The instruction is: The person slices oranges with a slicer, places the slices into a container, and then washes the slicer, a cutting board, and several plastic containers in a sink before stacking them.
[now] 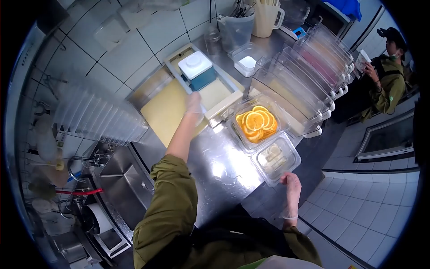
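Note:
My left hand, in a clear glove, reaches to the near side of a long pale slicer frame. Its fingertips are beside a teal block with a white knobbed top that sits on the frame; blur hides how the fingers are bent. My right hand, also gloved, has its fingers closed at the near corner of a clear plastic container with pale pieces inside. That container sticks out past the counter's edge. Touching its far side is another clear container full of orange slices.
A yellow cutting board lies partly under the slicer. Clear bins with white handles line the right side. Stacked clear containers and a steel sink are at left. Pitchers stand at the back; another person stands at right.

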`<action>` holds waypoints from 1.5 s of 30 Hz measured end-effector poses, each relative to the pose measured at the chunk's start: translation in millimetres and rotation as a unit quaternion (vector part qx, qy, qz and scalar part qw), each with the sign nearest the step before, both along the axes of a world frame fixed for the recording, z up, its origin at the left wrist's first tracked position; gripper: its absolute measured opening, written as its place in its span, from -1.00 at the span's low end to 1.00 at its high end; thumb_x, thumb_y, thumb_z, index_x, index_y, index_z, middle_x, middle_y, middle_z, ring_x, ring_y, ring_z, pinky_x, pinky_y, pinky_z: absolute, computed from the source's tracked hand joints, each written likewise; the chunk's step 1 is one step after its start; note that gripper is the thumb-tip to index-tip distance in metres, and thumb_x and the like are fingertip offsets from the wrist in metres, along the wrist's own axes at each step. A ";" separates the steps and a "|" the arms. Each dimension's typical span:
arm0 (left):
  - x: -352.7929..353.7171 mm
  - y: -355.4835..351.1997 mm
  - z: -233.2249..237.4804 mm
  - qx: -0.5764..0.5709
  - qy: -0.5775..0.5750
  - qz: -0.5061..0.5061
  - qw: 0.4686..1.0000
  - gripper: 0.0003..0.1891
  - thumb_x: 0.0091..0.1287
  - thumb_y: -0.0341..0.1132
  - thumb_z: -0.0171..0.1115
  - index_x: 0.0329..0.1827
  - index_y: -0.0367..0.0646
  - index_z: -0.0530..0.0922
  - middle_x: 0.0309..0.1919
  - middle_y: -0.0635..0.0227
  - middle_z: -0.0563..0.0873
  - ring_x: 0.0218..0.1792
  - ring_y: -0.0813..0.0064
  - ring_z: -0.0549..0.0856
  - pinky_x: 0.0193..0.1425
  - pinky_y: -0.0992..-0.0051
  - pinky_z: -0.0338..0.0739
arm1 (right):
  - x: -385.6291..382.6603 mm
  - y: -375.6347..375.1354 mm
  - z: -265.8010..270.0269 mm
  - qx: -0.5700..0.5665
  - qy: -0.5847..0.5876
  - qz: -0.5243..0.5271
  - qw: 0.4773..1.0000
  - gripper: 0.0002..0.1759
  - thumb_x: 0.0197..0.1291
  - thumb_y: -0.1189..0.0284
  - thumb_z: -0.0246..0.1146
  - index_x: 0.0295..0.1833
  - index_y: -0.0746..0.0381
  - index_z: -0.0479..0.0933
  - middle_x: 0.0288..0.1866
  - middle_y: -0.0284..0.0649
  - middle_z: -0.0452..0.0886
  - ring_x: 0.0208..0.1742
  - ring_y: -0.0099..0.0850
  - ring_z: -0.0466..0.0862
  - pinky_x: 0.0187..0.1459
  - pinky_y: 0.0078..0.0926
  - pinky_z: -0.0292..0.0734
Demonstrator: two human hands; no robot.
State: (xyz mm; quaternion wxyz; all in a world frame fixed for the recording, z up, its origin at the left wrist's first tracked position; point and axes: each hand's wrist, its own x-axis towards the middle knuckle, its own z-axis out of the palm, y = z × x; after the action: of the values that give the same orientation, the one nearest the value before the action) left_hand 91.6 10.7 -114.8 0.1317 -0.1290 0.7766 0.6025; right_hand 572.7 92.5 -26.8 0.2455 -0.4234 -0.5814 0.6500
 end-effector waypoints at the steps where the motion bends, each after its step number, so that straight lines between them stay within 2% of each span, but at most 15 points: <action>1: 0.1 -10.2 0.5 -0.014 0.004 -0.010 1.000 -0.62 -0.15 -0.35 0.10 -0.31 -0.51 0.54 -0.29 -0.13 0.64 -0.24 0.07 0.63 -0.18 0.23 0.44 | -0.4 -1.7 0.2 -0.006 0.003 0.002 1.000 -0.69 0.34 0.26 0.01 -0.14 0.29 0.50 -0.37 -0.37 0.55 -0.34 -0.60 0.49 -0.20 -0.64 0.39; 3: 5.2 -29.7 11.4 -0.048 0.014 -0.013 0.999 -0.65 -0.22 -0.36 0.13 -0.40 -0.50 0.56 -0.39 -0.12 0.64 -0.29 0.02 0.63 -0.21 0.25 0.45 | 0.4 -4.1 -0.7 -0.013 0.008 0.009 1.000 -0.69 0.34 0.26 0.01 -0.15 0.29 0.50 -0.37 -0.37 0.54 -0.34 -0.60 0.48 -0.21 -0.64 0.38; 7: 32.5 -69.2 52.1 0.010 0.021 -0.026 0.999 -0.70 -0.26 -0.38 0.14 -0.46 -0.45 0.52 -0.50 0.06 0.60 -0.45 0.22 0.56 -0.37 0.32 0.39 | -0.1 -7.6 6.5 -0.013 0.002 0.031 0.999 -0.70 0.35 0.28 -0.01 -0.16 0.29 0.50 -0.38 -0.37 0.53 -0.35 -0.60 0.47 -0.22 -0.65 0.36; 10: 33.8 -100.9 55.5 -0.020 0.006 -0.029 0.999 -0.71 -0.27 -0.38 0.13 -0.47 -0.44 0.50 -0.53 0.12 0.57 -0.49 0.27 0.51 -0.41 0.33 0.36 | -5.3 -10.4 1.5 -0.020 -0.002 0.046 0.999 -0.71 0.34 0.32 -0.02 -0.15 0.30 0.50 -0.38 -0.37 0.53 -0.35 -0.60 0.46 -0.22 -0.65 0.36; 17: 55.2 -186.1 44.1 0.046 -0.030 -0.023 0.998 -0.75 -0.26 -0.39 0.09 -0.46 -0.33 0.50 -0.54 0.20 0.54 -0.61 0.28 0.51 -0.49 0.36 0.43 | -36.9 -33.4 9.8 -0.055 -0.003 0.104 0.993 -0.76 0.32 0.42 -0.01 -0.15 0.34 0.52 -0.36 -0.36 0.52 -0.31 -0.62 0.47 -0.19 -0.66 0.39; 20: 96.8 -219.9 80.1 0.011 -0.042 -0.094 0.995 -0.66 -0.26 -0.43 0.08 -0.34 -0.38 0.50 -0.52 0.22 0.54 -0.54 0.29 0.57 -0.42 0.37 0.50 | -52.4 -48.6 3.7 -0.030 0.021 0.171 0.985 -0.71 0.34 0.40 -0.06 -0.07 0.35 0.50 -0.33 -0.32 0.55 -0.29 -0.58 0.50 -0.13 -0.62 0.41; 21: 115.2 -230.8 87.4 0.047 -0.039 -0.074 0.995 -0.70 -0.31 -0.47 0.10 -0.42 -0.39 0.53 -0.52 0.26 0.58 -0.54 0.40 0.53 -0.43 0.45 0.43 | -57.8 -54.9 5.3 -0.023 0.031 0.195 0.980 -0.70 0.34 0.39 -0.05 -0.05 0.35 0.50 -0.32 -0.31 0.55 -0.28 -0.58 0.51 -0.13 -0.61 0.41; 24: 156.7 -276.5 103.1 0.043 -0.078 -0.099 0.991 -0.63 -0.28 -0.47 0.10 -0.32 -0.43 0.54 -0.48 0.23 0.59 -0.52 0.38 0.55 -0.38 0.46 0.45 | -80.0 -81.8 13.5 -0.023 0.035 0.268 0.962 -0.66 0.34 0.33 -0.01 0.02 0.36 0.48 -0.27 -0.28 0.56 -0.23 -0.56 0.52 -0.10 -0.58 0.42; 28: 220.6 -340.0 126.8 0.024 -0.133 -0.131 0.982 -0.51 -0.25 -0.47 0.11 -0.13 -0.46 0.50 -0.38 0.16 0.62 -0.36 0.35 0.61 -0.23 0.48 0.49 | -114.6 -143.3 21.2 -0.026 -0.019 0.390 0.920 -0.50 0.29 0.23 0.08 0.21 0.36 0.34 -0.05 -0.20 0.55 -0.07 -0.49 0.52 0.00 -0.51 0.41; 29: 240.3 -350.8 141.9 -0.022 -0.142 -0.105 0.984 -0.49 -0.22 -0.46 0.12 -0.07 -0.45 0.49 -0.33 0.14 0.62 -0.30 0.35 0.62 -0.14 0.49 0.48 | -121.3 -161.7 19.5 -0.031 -0.025 0.448 0.893 -0.34 0.24 0.18 0.12 0.33 0.33 0.17 0.11 -0.10 0.46 0.02 -0.41 0.51 0.07 -0.47 0.39; 32: 284.4 -409.4 133.9 -0.009 -0.127 -0.126 0.984 -0.51 -0.18 -0.45 0.11 -0.08 -0.47 0.45 -0.32 0.17 0.59 -0.30 0.36 0.60 -0.12 0.48 0.47 | -135.3 -233.8 15.8 -0.141 0.015 0.540 0.830 -0.21 0.18 0.17 0.21 0.36 0.38 0.06 0.13 -0.03 0.41 0.13 -0.36 0.43 0.16 -0.44 0.31; 33: 299.3 -423.5 147.3 -0.055 -0.152 -0.082 0.983 -0.47 -0.17 -0.45 0.13 -0.03 -0.50 0.43 -0.29 0.17 0.61 -0.28 0.37 0.60 -0.06 0.51 0.45 | -134.8 -264.3 10.6 -0.102 0.036 0.542 0.834 -0.13 0.12 0.14 0.26 0.33 0.45 0.03 0.16 0.06 0.37 0.17 -0.27 0.42 0.19 -0.39 0.29; 36: 323.1 -497.3 130.6 -0.010 -0.158 -0.076 0.985 -0.45 -0.16 -0.48 0.13 0.02 -0.50 0.42 -0.23 0.15 0.62 -0.22 0.37 0.61 -0.03 0.49 0.45 | -127.5 -336.4 14.2 -0.052 -0.061 0.557 0.827 -0.15 0.08 0.13 0.28 0.28 0.48 0.10 0.16 0.08 0.37 0.18 -0.22 0.42 0.19 -0.36 0.30; 41: 329.2 -592.9 124.8 -0.002 -0.113 -0.043 0.993 -0.43 -0.10 -0.50 0.10 0.09 -0.50 0.38 -0.15 0.12 0.60 -0.12 0.33 0.58 0.05 0.47 0.41 | -142.8 -447.3 -10.3 -0.028 -0.039 0.507 0.861 -0.43 0.00 0.39 0.20 0.15 0.43 0.32 -0.01 0.06 0.53 0.07 -0.21 0.52 0.10 -0.35 0.36; 45: 307.3 -647.2 107.2 0.015 -0.058 -0.015 0.998 -0.42 -0.04 -0.41 0.09 0.14 -0.43 0.36 -0.16 0.15 0.59 -0.09 0.34 0.55 0.05 0.48 0.39 | -191.4 -511.3 -1.0 0.132 -0.072 0.486 0.861 -0.43 -0.04 0.30 0.19 0.10 0.39 0.38 -0.09 0.21 0.56 0.04 0.05 0.54 0.07 -0.23 0.39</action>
State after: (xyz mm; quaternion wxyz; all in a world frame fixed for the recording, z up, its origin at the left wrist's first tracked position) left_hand 398.9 -636.4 -7.6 0.1875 -0.1502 0.7602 0.6037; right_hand 381.3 -418.8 -27.8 -0.0909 -0.0961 -0.8100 0.5714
